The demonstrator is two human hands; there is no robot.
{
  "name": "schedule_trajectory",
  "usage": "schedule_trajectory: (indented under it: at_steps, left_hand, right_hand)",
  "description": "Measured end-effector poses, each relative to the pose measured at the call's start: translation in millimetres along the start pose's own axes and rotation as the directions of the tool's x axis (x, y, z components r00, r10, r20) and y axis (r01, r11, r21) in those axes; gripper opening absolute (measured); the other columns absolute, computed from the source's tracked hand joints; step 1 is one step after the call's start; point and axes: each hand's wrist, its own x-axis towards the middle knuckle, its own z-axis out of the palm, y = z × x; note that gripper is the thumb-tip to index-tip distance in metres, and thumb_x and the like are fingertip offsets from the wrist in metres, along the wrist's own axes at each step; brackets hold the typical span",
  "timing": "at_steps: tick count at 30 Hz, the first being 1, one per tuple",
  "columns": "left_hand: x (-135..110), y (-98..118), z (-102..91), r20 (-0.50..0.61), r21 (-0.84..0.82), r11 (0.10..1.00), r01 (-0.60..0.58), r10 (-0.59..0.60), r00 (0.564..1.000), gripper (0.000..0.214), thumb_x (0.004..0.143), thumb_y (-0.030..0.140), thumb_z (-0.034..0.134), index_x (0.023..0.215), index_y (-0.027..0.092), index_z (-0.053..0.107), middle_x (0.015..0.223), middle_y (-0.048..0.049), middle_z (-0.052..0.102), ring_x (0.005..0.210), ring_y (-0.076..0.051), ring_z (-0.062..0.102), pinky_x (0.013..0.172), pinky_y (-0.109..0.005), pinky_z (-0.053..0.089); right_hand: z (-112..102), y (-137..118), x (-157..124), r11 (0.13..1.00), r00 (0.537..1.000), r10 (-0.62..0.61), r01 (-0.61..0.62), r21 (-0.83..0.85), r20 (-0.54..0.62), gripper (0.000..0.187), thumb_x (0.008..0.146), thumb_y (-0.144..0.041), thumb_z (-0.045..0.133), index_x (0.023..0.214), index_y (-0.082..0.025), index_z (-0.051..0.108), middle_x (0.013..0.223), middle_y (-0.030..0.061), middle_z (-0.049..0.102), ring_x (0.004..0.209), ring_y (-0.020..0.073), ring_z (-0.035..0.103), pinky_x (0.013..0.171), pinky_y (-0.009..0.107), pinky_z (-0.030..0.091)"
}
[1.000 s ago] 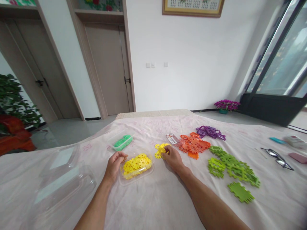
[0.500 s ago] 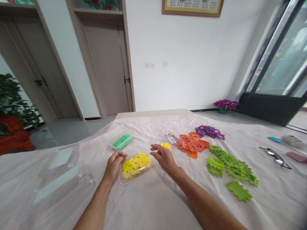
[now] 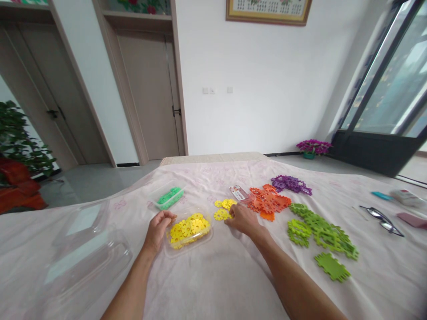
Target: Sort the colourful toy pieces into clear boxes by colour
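Yellow snowflake-shaped plastic discs [image 3: 190,226] fill much of a clear plastic container [image 3: 191,250]. My left hand [image 3: 156,233] pinches that container's left rim between thumb and fingers. To its right, several loose yellow discs [image 3: 221,215] lie on the cloth. My right hand [image 3: 245,220] is down at their right edge, its fingers curled together on a yellow disc; the fingertips are partly hidden. Behind the yellow container stands a second clear container [image 3: 159,207] with green pieces [image 3: 171,198] in it.
Orange pieces [image 3: 268,200] with a card-topped bag [image 3: 238,193], purple pieces [image 3: 291,184] and green pieces [image 3: 328,233] lie to the right. Glasses [image 3: 382,218] rest farther right. Clear plastic lids or boxes [image 3: 88,253] are at the left on the pink-white cloth [image 3: 196,289].
My right hand has moved right and down from beside the container to the loose yellow discs, and its fingers have closed there. My left hand stays on the container's rim.
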Motion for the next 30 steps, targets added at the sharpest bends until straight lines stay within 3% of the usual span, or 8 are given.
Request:
schedule_trajectory:
  at_steps: [4, 9, 12, 15, 20, 26, 30]
  left_hand:
    - [0, 1, 0.4, 0.000, -0.002, 1.000, 0.005, -0.005, 1.000, 0.018, 0.064, 0.033, 0.067, 0.073, 0.018, 0.067, 0.075, -0.0037, 0.069, 0.076, -0.018, 0.062, 0.075, -0.029, 0.046]
    - [1, -1, 0.1, -0.001, -0.007, 1.000, 0.004, -0.004, 1.000, 0.016, 0.065, 0.032, 0.065, 0.074, 0.018, 0.067, 0.076, -0.0036, 0.070, 0.076, -0.018, 0.062, 0.076, -0.028, 0.046]
    - [1, -1, 0.0, -0.001, -0.011, 1.000, 0.005, -0.005, 1.000, 0.016, 0.064, 0.030, 0.065, 0.074, 0.018, 0.066, 0.077, -0.0042, 0.070, 0.076, -0.018, 0.062, 0.075, -0.029, 0.046]
    - [1, -1, 0.0, -0.003, -0.016, 1.000, 0.009, -0.009, 1.000, 0.017, 0.063, 0.031, 0.065, 0.074, 0.017, 0.066, 0.078, -0.0050, 0.070, 0.076, -0.019, 0.062, 0.075, -0.030, 0.046]
    - [1, -1, -0.1, -0.009, -0.025, 1.000, 0.008, -0.008, 1.000, 0.018, 0.062, 0.031, 0.066, 0.074, 0.017, 0.066, 0.078, -0.0049, 0.070, 0.075, -0.019, 0.062, 0.074, -0.030, 0.046]
    - [1, -1, -0.7, 0.003, -0.022, 1.000, 0.008, -0.008, 1.000, 0.017, 0.064, 0.030, 0.065, 0.074, 0.017, 0.066, 0.077, -0.0032, 0.070, 0.074, -0.016, 0.061, 0.073, -0.027, 0.045]
    - [2, -4, -1.5, 0.018, -0.015, 1.000, 0.002, -0.002, 1.000, 0.017, 0.066, 0.030, 0.065, 0.076, 0.017, 0.066, 0.076, -0.0025, 0.069, 0.074, -0.015, 0.060, 0.073, -0.026, 0.045]
  right_hand:
    - [4, 1, 4, 0.992, 1.000, -0.012, 0.013, 0.127, -0.010, 0.027, 0.069, -0.031, 0.072, 0.094, -0.021, 0.065, 0.086, 0.0022, 0.069, 0.076, 0.0174, 0.062, 0.060, 0.024, 0.033]
    - [6, -6, 6, 0.921, 0.989, -0.130, 0.145, 0.361, -0.066, 0.011, 0.078, -0.020, 0.059, 0.086, -0.018, 0.067, 0.082, 0.0012, 0.069, 0.075, 0.0145, 0.062, 0.065, 0.022, 0.039]
    - [7, -11, 3, 0.951, 0.987, -0.139, 0.156, 0.266, -0.082, 0.022, 0.081, -0.023, 0.061, 0.100, -0.020, 0.070, 0.101, 0.0050, 0.068, 0.088, 0.0169, 0.063, 0.073, 0.024, 0.041]
    - [8, -15, 1, 0.981, 0.988, -0.153, 0.156, 0.117, -0.029, 0.032, 0.087, -0.031, 0.058, 0.117, -0.026, 0.067, 0.112, 0.0068, 0.063, 0.088, 0.0176, 0.064, 0.072, 0.025, 0.040]
    - [13, -17, 4, 0.987, 0.986, -0.163, 0.162, 0.019, 0.047, 0.030, 0.092, -0.037, 0.052, 0.117, -0.026, 0.065, 0.114, 0.0080, 0.060, 0.088, 0.0187, 0.063, 0.071, 0.027, 0.039]
    - [19, -12, 10, 0.981, 0.991, -0.131, 0.128, 0.146, 0.010, 0.032, 0.081, -0.040, 0.064, 0.107, -0.020, 0.062, 0.111, 0.0065, 0.061, 0.092, 0.0186, 0.061, 0.068, 0.026, 0.036]
    - [30, -10, 14, 0.934, 0.992, -0.115, 0.127, 0.333, -0.055, 0.026, 0.074, -0.032, 0.069, 0.095, -0.019, 0.060, 0.092, 0.0013, 0.065, 0.081, 0.0156, 0.058, 0.065, 0.025, 0.036]
